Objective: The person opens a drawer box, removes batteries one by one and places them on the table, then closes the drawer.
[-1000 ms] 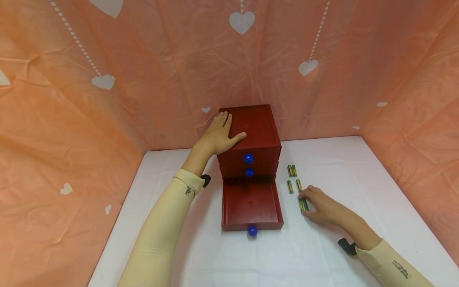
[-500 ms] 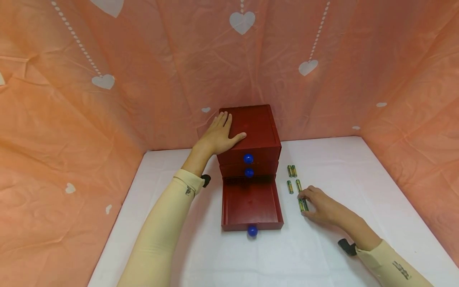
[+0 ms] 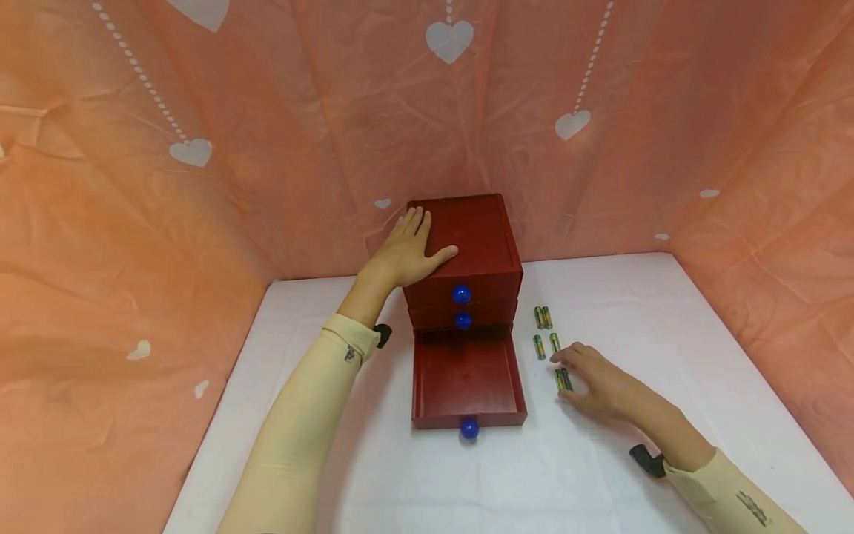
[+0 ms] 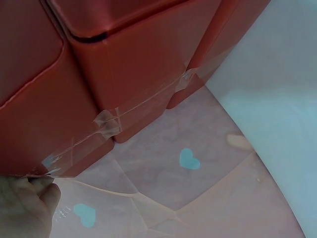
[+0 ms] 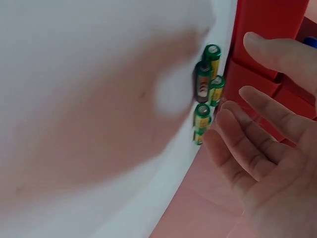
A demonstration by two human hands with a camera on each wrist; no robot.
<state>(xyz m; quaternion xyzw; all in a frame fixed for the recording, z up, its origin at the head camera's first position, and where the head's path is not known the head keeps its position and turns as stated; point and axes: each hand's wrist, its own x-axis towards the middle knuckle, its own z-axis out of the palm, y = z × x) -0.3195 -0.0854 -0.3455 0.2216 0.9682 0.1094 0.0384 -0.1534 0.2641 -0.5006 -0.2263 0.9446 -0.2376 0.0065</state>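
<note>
My left hand (image 3: pixel 403 256) rests with spread fingers on top of a dark red drawer cabinet (image 3: pixel 480 230). In the left wrist view, fingers (image 4: pixel 29 203) show at the cabinet's taped edge. The cabinet's bottom drawer (image 3: pixel 467 382) is pulled out, and no object shows inside. My right hand (image 3: pixel 600 386) hovers around a pair of green-and-yellow batteries (image 3: pixel 563 380), thumb on the near side and index finger on the far side. In the right wrist view its fingers (image 5: pixel 237 144) are apart from the batteries (image 5: pixel 203 84), holding nothing.
Behind the near pair lie two single batteries, one on the left (image 3: pixel 539 347) and one on the right (image 3: pixel 554 343), with another pair (image 3: pixel 543 317) farther back. Blue knobs (image 3: pixel 462 294) front the drawers. An orange cloth (image 3: pixel 320 148) with hearts surrounds the white table (image 3: pixel 634 311).
The right hand's index finger and thumb have shifted slightly left, and the index finger has straightened a little. The batteries, drawer and left hand stay where they were.
</note>
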